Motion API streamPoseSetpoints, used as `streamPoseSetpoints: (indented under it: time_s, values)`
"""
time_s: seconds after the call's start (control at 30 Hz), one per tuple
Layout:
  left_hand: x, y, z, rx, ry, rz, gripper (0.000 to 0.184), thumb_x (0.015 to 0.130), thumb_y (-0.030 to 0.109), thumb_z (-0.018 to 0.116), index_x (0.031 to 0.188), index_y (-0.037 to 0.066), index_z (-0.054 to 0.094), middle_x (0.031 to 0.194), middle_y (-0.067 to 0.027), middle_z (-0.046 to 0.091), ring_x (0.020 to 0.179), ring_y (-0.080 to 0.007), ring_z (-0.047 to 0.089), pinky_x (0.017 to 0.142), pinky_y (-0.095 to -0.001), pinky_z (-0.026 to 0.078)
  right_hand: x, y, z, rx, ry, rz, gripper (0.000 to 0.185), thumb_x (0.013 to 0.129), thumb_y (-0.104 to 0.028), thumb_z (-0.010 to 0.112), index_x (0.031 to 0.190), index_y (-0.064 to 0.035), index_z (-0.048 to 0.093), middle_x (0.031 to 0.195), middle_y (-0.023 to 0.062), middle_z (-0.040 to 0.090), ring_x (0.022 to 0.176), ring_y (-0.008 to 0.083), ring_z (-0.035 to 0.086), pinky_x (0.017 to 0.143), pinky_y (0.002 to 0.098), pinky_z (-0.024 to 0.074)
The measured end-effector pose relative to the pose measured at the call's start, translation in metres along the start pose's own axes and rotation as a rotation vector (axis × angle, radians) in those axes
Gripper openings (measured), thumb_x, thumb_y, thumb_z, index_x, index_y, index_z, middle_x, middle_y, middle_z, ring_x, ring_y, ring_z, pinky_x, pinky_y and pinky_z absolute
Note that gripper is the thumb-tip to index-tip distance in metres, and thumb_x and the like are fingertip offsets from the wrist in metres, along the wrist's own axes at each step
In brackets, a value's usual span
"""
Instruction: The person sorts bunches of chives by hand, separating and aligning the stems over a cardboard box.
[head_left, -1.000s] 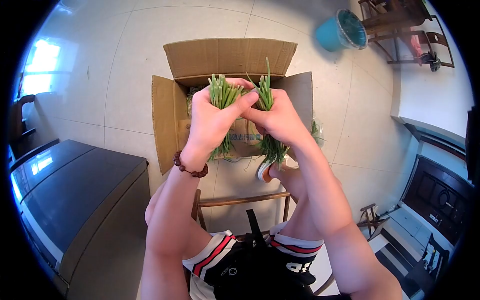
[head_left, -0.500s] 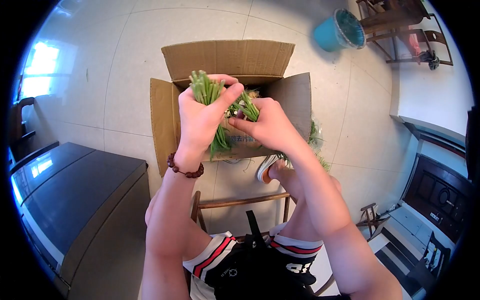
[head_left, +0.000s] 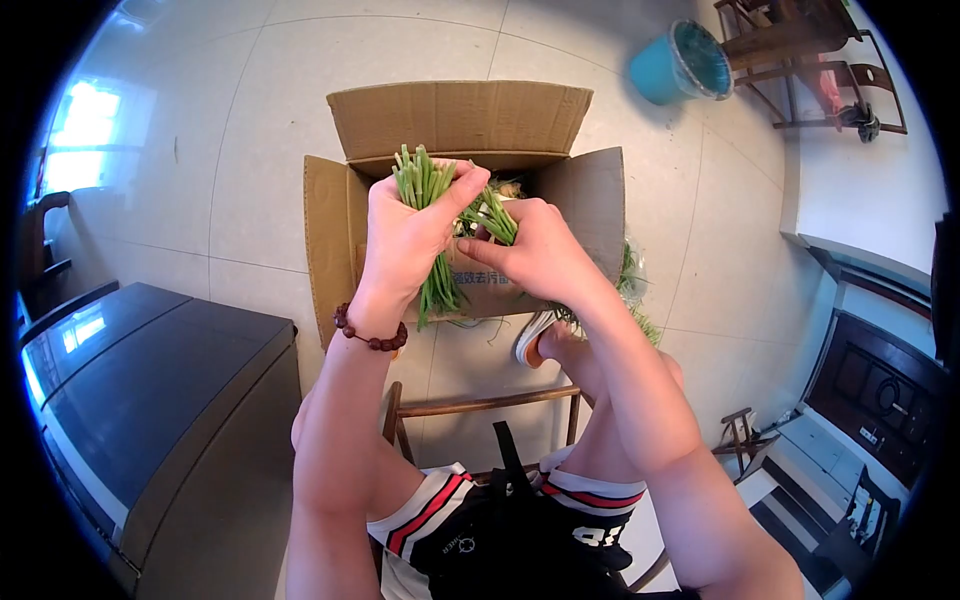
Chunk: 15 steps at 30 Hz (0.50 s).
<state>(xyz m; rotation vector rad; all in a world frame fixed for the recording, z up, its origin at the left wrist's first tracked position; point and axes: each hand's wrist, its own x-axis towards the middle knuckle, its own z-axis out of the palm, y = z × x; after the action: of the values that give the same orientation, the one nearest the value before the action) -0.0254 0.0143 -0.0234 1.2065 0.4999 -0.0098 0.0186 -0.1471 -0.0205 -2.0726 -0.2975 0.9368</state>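
Closed round a thick bunch of green stalks [head_left: 422, 180], my left hand [head_left: 410, 235] is above the cardboard box [head_left: 450, 115]. The cut ends point up and away, and the stalks hang down below the palm. Beside it, my right hand [head_left: 545, 245] pinches a smaller bunch of green stalks [head_left: 494, 217] between thumb and fingers. The tips of both hands are close together. Inside the open box some pale and green plant bits show between the hands; most of the inside is hidden.
A blue bucket [head_left: 655, 72] with a plastic liner stands at the upper right beside wooden furniture. Loose greens [head_left: 640, 315] lie on the floor right of the box. A dark cabinet [head_left: 170, 370] is at left. A wooden stool bar [head_left: 480, 404] crosses before my legs.
My left hand with its bunch has shifted slightly to the right. My right hand stays almost where it was, still holding its stalks.
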Motion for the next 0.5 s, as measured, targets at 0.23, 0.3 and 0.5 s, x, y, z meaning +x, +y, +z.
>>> streamPoseSetpoints:
  time_s: [0.23, 0.3, 0.5]
  values:
    - [0.015, 0.011, -0.029, -0.311, 0.201, 0.115, 0.014, 0.099, 0.019, 0.069, 0.1, 0.005, 0.066, 0.072, 0.0033, 0.057, 0.048, -0.0028, 0.036, 0.045, -0.0231, 0.028, -0.002, -0.002, -0.008, 0.044, 0.025, 0.042, 0.024, 0.083, -0.022, 0.079, 0.087, 0.0008, 0.07, 0.068, 0.0091, 0.066, 0.065, 0.0153, 0.063, 0.063, 0.0353, 0.0512]
    - [0.018, 0.022, -0.044, -0.335, 0.242, 0.146, 0.014, 0.1, 0.019, 0.068, 0.099, 0.005, 0.066, 0.075, 0.0021, 0.059, 0.048, -0.003, 0.035, 0.046, -0.0235, 0.028, 0.001, 0.005, -0.019, 0.023, 0.047, 0.124, 0.021, 0.083, -0.02, 0.079, 0.088, -0.001, 0.072, 0.067, 0.0079, 0.065, 0.064, 0.0143, 0.063, 0.063, 0.0347, 0.0514]
    - [0.017, 0.028, -0.071, -0.319, 0.245, 0.18, 0.016, 0.1, 0.019, 0.067, 0.099, 0.004, 0.066, 0.089, -0.0028, 0.068, 0.049, -0.0031, 0.033, 0.046, -0.024, 0.029, 0.0, 0.019, -0.05, 0.329, 0.349, 0.137, 0.016, 0.087, -0.017, 0.077, 0.091, -0.0027, 0.071, 0.065, -0.0018, 0.058, 0.052, 0.008, 0.051, 0.049, 0.0261, 0.0407]
